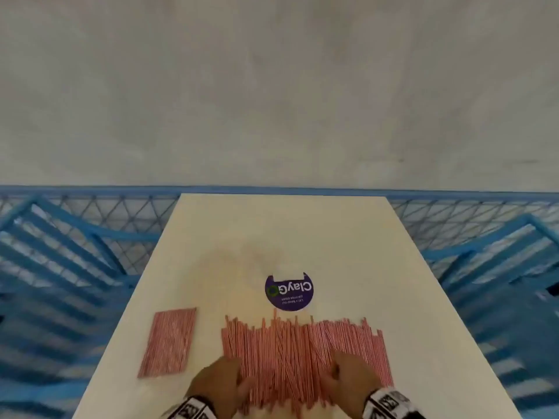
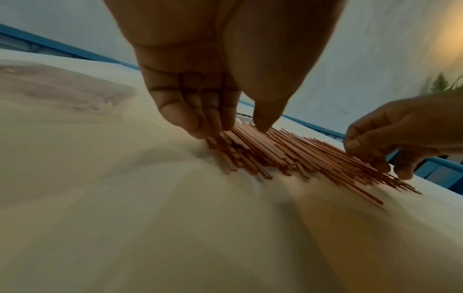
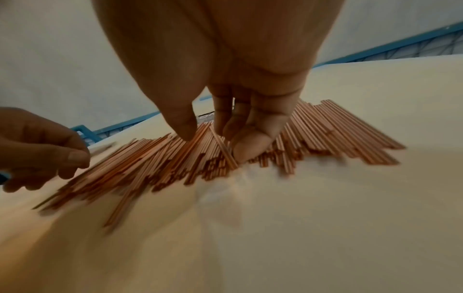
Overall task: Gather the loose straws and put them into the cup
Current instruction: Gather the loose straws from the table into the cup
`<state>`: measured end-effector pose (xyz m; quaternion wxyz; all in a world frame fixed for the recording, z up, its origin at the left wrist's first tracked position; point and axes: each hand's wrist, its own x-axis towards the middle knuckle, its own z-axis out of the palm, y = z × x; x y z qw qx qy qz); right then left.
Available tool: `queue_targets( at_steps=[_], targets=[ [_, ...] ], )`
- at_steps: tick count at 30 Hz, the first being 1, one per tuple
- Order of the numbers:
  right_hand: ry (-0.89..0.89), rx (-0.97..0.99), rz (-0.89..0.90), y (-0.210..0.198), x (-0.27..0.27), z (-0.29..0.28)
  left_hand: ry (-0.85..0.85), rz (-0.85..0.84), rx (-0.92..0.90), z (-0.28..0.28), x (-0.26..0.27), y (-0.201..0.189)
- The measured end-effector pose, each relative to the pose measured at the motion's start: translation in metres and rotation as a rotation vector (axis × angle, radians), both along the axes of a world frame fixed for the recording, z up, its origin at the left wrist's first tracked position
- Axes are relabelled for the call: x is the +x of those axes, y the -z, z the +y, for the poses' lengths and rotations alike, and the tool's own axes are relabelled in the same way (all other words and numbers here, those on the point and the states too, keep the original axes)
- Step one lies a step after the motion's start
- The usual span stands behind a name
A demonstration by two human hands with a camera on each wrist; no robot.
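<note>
Straws (image 1: 302,352) — thin, pink-orange, lying side by side in a wide loose spread — cover the near middle of a cream tabletop (image 1: 378,267). A separate flat packet of straws (image 1: 169,343) lies well to their left. Just beyond the spread sits a round purple sticker (image 1: 289,293) printed "ClayGo". Blue slatted chairs (image 1: 60,267) stand on both sides of the table, a blue mesh railing (image 1: 121,204) runs behind it, and a pale grey wall fills the upper part of the head view.

Only the head view shows the packet, the sticker and the striped bands at both wrists. The wrist views show what the head view hides: the fingertips against the straw ends, and a bit of green foliage (image 2: 444,83) at the far right edge of the left wrist picture.

The left hand (image 2: 200,99) points down at the left near edge of the spread, fingers together and straight, tips touching straws. The right hand (image 3: 238,119) comes down on the middle right, thumb and fingers nearly closed around a few lifted straws — a light pinch.
</note>
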<state>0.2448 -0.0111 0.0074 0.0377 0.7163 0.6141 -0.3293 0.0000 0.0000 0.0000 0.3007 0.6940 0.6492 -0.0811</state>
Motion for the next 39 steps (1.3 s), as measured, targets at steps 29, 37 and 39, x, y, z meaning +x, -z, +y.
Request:
queue_targets(
  at_steps=[29,37,39],
  targets=[
    [0.212,0.087,0.220,0.013,-0.012,0.030,-0.314,-0.110,0.040,0.039,0.022,0.018],
    [0.021,0.245,0.435,-0.022,-0.044,0.025,-0.755,-0.863,-0.129,0.042,0.057,-0.030],
    [-0.032,0.234,0.416,-0.027,-0.053,0.024,-0.704,-0.936,-0.109,0.043,0.062,-0.044]
  ],
)
